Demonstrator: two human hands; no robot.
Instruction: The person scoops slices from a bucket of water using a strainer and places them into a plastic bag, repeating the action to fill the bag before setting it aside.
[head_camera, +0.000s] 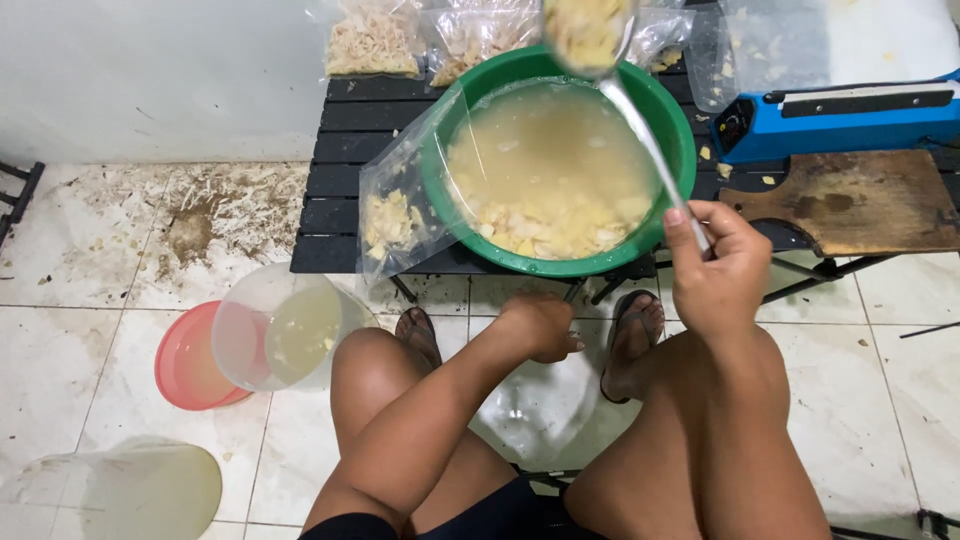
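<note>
Green basin (672, 118) — cloudy liquid (perhaps cut fruit).

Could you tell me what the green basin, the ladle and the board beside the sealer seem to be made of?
The green basin looks like glossy moulded plastic, with a smooth, even-coloured rim. The ladle in the right hand seems to be polished metal, its handle shining silver. The board appears to be bare, stained wood.

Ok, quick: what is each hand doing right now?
Left hand: loosely closed, holding nothing visible.
Right hand: closed on the ladle, raised over the green basin.
</note>
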